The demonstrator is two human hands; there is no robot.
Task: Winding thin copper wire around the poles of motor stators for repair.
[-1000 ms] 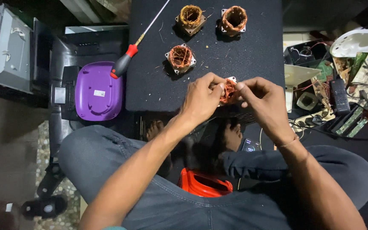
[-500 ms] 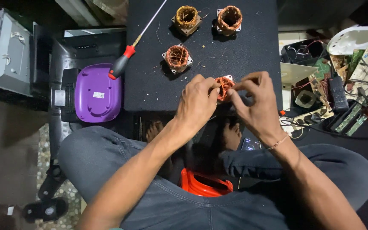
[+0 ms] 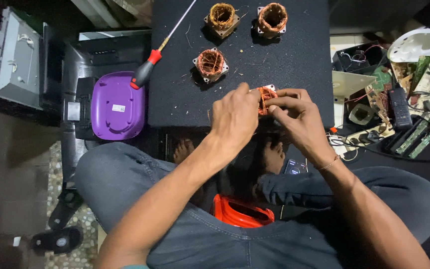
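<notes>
While a purple case (image 3: 117, 105) lies left, both hands (image 3: 267, 112) pinch a copper coil (image 3: 265, 93).

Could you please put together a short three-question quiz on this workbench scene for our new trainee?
1. True or false: both hands hold the same copper coil.
2. How many other copper coils lie on the black mat? A) one B) three C) five
3. Fill in: the screwdriver with the red and black handle lies to the ____ of the hands, next to the purple lid.

Key
1. True: the left hand and the right hand meet on it.
2. B: one nearer coil and two farther ones.
3. left
</notes>
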